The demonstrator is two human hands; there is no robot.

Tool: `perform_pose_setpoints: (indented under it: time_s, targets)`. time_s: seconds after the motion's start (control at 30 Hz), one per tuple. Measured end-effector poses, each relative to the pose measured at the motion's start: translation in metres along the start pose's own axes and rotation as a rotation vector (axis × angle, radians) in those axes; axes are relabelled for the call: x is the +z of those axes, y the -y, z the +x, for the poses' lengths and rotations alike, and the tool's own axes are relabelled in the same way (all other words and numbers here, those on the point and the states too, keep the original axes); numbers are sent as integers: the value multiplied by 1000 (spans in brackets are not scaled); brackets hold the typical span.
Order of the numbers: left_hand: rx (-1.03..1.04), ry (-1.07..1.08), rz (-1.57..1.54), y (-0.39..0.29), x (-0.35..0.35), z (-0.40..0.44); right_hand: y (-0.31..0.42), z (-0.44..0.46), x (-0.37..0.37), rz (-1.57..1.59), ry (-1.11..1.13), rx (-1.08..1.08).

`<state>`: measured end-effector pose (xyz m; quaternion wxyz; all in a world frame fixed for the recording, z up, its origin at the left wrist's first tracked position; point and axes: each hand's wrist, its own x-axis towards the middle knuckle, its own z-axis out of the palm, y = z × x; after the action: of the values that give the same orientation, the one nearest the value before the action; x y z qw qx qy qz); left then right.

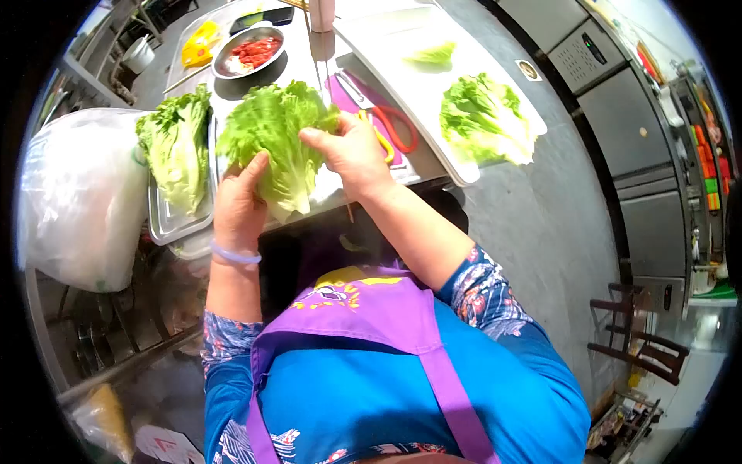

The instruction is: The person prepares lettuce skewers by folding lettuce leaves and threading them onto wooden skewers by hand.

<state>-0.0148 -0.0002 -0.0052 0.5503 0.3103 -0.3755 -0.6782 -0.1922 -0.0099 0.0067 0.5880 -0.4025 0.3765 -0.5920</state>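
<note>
A leafy green lettuce piece (280,143) is held up between both hands over the table's front edge. My left hand (241,201) grips its lower left side, thumb on the front. My right hand (352,155) pinches its right edge between thumb and fingers. To the left, a lettuce head (182,147) lies on a metal tray (183,226). On the right, more lettuce leaves (487,120) rest on a white board (394,77), with a small pale piece (433,56) farther back.
Behind the hands stands a metal bowl (249,51) of red food. Scissors with red handles (398,127) lie on a purple item (346,94) beside my right hand. A large plastic bag (85,197) bulges at the left. A yellow packet (200,44) is at the back.
</note>
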Motion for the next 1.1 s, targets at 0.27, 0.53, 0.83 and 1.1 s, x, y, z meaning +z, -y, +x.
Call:
perform_pose_setpoints:
  time_s: [0.27,0.53,0.83,1.1]
  targets:
    - [-16,-105,-101,20,-22,9,-3,0,-15,199,-211,35]
    - [-13,-66,-290,-1,-11,1,-8,5,-18,274,-203,107]
    - [33,6,-236,-16,-25,-10,5,-9,-9,260,-206,87]
    - [108,8,-304,-18,-29,-11,-14,-32,-18,316,-210,101]
